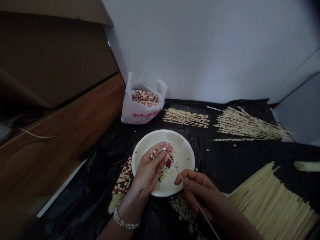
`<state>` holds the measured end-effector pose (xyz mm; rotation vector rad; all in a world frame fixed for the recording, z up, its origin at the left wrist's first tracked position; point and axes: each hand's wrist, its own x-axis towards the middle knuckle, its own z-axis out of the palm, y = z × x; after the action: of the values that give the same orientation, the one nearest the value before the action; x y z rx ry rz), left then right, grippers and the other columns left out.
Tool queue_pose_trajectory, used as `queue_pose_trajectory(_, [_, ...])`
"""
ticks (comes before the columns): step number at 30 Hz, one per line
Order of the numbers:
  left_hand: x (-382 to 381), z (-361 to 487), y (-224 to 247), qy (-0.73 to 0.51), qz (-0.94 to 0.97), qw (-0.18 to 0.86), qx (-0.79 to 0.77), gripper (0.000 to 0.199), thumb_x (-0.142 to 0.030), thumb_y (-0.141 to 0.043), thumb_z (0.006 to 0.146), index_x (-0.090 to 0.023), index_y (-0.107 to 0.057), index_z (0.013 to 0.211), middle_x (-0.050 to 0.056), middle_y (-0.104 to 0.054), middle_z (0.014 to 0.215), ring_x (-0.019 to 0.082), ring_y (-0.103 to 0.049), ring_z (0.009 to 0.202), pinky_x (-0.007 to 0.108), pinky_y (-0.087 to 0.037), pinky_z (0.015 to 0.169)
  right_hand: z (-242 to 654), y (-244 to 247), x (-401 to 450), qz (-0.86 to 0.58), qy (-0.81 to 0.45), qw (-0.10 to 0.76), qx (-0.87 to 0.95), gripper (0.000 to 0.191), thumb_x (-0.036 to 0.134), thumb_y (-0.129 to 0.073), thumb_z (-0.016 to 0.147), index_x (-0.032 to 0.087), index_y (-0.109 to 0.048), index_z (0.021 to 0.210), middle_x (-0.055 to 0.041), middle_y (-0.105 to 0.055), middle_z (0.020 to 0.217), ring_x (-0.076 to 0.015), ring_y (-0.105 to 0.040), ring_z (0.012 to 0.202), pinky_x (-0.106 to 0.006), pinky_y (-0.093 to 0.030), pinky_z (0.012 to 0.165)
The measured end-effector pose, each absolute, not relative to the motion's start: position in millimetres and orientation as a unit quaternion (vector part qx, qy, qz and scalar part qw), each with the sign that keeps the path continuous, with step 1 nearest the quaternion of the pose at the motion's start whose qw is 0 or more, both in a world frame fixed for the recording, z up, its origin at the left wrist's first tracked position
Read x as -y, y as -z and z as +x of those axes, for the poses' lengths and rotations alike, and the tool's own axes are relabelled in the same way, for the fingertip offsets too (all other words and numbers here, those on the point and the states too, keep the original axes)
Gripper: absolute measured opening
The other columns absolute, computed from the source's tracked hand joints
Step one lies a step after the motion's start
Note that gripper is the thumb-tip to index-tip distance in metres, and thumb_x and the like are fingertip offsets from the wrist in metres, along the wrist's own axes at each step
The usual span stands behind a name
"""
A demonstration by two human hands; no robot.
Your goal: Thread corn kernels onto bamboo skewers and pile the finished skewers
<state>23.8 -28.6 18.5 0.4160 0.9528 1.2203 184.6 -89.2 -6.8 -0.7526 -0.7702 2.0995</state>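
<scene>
Grip: your right hand [202, 190] pinches a thin stick [176, 169]; your left hand [150, 166] holds pale kernels [164, 149] in its fingers.
Stick: slants over the bowl [140, 141], its tip at a kernel by your left thumb.
Bowl: white, with loose bits inside, beneath your hands.
Left side: a red-and-cream cob [123, 181] beside the bowl.
Beyond: a plastic bag [137, 115] of cobs, then two bundles of loaded skewers [236, 123].
Right side: many bare sticks [272, 200] on black sheeting [96, 175].
</scene>
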Motion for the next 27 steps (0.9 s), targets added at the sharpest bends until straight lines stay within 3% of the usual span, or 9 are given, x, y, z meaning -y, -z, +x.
queue_pose_trajectory(14, [30.9, 24.1, -14.6, -0.559, 0.236, 0.661, -0.441, 0.028, -0.014, -0.076, 0.069, -0.015, -0.071, 0.097, 0.011, -0.074, 0.103, 0.020, -0.068, 0.100, 0.021, -0.053, 0.081, 180.4, 4.6, 91.8, -0.296, -0.823, 0.387, 0.291, 0.016, 0.033, -0.059, 0.092, 0.018, -0.064, 0.095, 0.0071, -0.058, 0.044, -0.0018, -0.030, 0.025, -0.012, -0.017, 0.026])
queue_pose_trajectory(22, [33.4, 26.6, -12.8, -0.556, 0.288, 0.631, -0.458, 0.029, -0.021, -0.076, 0.071, -0.014, -0.071, 0.099, 0.012, -0.073, 0.106, 0.021, -0.068, 0.099, 0.026, -0.053, 0.084, 175.0, 10.5, 94.4, -0.297, -0.821, 0.396, 0.284, 0.014, 0.032, -0.058, 0.092, 0.020, -0.062, 0.096, 0.0062, -0.060, 0.044, -0.0034, -0.033, 0.026, -0.014, -0.017, 0.028])
queue_pose_trajectory(27, [33.9, 26.3, -16.7, -0.513, 0.239, 0.709, -0.421, 0.038, -0.011, -0.074, 0.072, -0.016, -0.068, 0.109, 0.011, -0.072, 0.107, 0.020, -0.066, 0.102, 0.027, -0.052, 0.090, 177.5, 7.7, 92.7, -0.321, -0.792, 0.420, 0.304, 0.015, 0.034, -0.060, 0.091, 0.019, -0.063, 0.095, 0.0082, -0.053, 0.041, -0.0045, -0.033, 0.032, -0.015, -0.020, 0.033])
